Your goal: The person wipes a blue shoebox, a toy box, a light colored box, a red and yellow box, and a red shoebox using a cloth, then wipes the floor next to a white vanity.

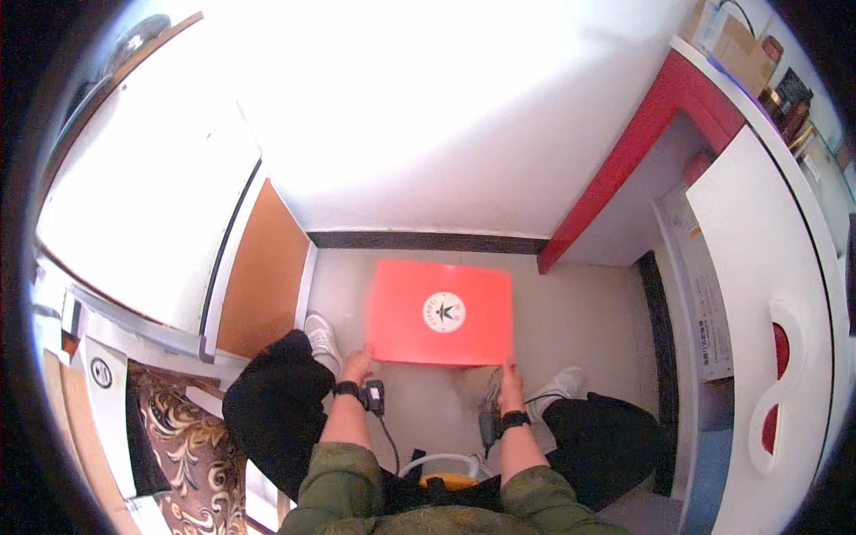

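Observation:
A red rectangular box [441, 334] with a round white emblem on its top is in front of me, above the floor between my feet. My left hand [358, 365] grips its near left corner, and my right hand [511, 385] grips the near right corner. Most of the fingers are hidden by the box's edge. Each wrist wears a black band with a small device [375, 398] and a cable. A blurred brownish patch [477, 383] shows beside my right hand; its kind is unclear.
To the left stands a white cabinet with a brown side panel [261, 272]. On the right are a red-framed desk [615, 169] and a white door [758, 232]. A white wall [419, 152] closes the far side. A white curved handle [441, 458] lies between my legs.

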The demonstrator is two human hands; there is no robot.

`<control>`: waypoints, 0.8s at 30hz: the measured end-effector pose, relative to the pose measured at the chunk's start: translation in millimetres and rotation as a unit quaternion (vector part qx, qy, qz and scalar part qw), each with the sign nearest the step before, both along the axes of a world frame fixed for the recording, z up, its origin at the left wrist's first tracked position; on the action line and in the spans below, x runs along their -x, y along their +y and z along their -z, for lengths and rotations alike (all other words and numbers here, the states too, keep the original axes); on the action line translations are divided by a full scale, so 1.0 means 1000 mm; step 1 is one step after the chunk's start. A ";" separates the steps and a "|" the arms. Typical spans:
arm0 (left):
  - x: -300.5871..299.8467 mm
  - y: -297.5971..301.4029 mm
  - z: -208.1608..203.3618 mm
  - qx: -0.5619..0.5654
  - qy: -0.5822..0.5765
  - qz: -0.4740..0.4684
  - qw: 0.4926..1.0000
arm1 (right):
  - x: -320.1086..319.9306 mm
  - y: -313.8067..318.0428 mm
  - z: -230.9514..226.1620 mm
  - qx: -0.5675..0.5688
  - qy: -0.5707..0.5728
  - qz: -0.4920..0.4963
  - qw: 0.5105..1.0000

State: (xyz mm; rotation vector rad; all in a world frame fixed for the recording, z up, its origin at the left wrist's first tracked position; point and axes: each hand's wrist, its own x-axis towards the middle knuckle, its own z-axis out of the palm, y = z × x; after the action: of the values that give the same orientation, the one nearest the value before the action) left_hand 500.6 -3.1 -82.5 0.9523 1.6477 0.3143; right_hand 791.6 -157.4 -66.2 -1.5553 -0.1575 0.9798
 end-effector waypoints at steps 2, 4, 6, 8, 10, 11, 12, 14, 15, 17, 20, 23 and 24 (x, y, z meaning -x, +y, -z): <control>-0.018 -0.010 -0.008 0.048 -0.023 0.027 0.998 | -0.014 0.014 -0.017 -0.064 0.038 0.060 0.995; -0.018 -0.021 -0.015 0.101 -0.110 0.018 0.989 | -0.009 0.027 -0.059 -0.023 0.058 0.131 0.989; -0.003 -0.019 0.008 0.105 -0.152 -0.006 0.983 | -0.013 0.036 -0.057 -0.032 0.089 0.158 0.983; -0.029 -0.018 0.010 0.107 -0.213 0.006 0.971 | -0.040 0.026 -0.036 -0.090 0.132 0.198 0.967; -0.041 -0.016 0.026 0.103 -0.302 -0.015 0.948 | -0.041 0.036 -0.010 -0.105 0.156 0.200 0.961; -0.045 -0.014 0.034 0.097 -0.386 -0.054 0.916 | -0.031 0.045 -0.001 -0.119 0.185 0.187 0.958; -0.059 -0.021 0.019 0.073 -0.343 -0.031 0.936 | -0.018 0.049 -0.018 -0.133 -0.072 0.026 0.988; -0.067 -0.021 0.014 0.080 -0.355 -0.016 0.931 | 0.011 0.057 -0.011 0.009 -0.087 -0.111 0.990; -0.064 -0.019 0.017 0.078 -0.357 -0.024 0.930 | 0.047 0.041 0.023 0.057 -0.248 -0.261 0.931; -0.103 -0.027 0.019 0.102 -0.448 0.033 0.888 | 0.068 0.048 0.034 0.059 0.152 -0.137 0.977; -0.035 -0.016 0.032 0.126 -0.325 -0.032 0.937 | 0.131 0.055 -0.025 0.012 0.182 -0.255 0.950; -0.003 0.014 0.049 0.094 -0.319 -0.015 0.943 | 0.115 0.077 -0.075 -0.043 0.077 -0.356 0.930; -0.021 0.015 0.053 0.117 -0.326 -0.026 0.938 | 0.096 0.080 -0.058 -0.044 0.002 -0.318 0.947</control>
State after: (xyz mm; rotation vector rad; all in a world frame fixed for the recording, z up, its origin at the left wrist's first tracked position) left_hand 521.2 12.0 -135.3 0.5387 1.0677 0.4082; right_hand 696.0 -77.3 -7.8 -1.4423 -0.7245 1.4500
